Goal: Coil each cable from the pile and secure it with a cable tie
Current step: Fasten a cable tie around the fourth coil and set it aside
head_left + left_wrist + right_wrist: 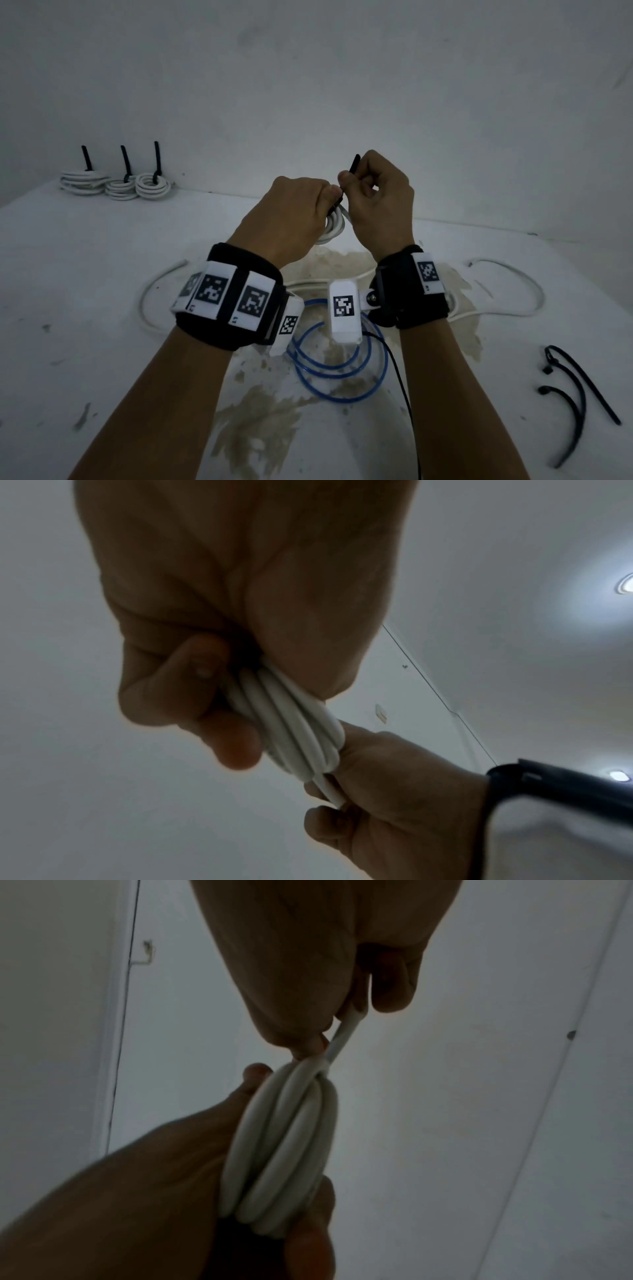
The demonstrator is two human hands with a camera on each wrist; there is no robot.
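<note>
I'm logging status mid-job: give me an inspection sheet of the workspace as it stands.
Surface: white table, stained and worn near the middle.
Job's things: white coil held up in the air; black cable tie at its top. Three tied coils at the far left by the wall.
Clutter: spare ties, loose, at the right.
Grippers: left hand grips the coil; right hand pinches the tie's tail.
Cables: blue cable loosely looped, uncoiled white cable sprawled across the table, thin black lead toward the near edge.
Surroundings: plain wall; nothing else seen.
</note>
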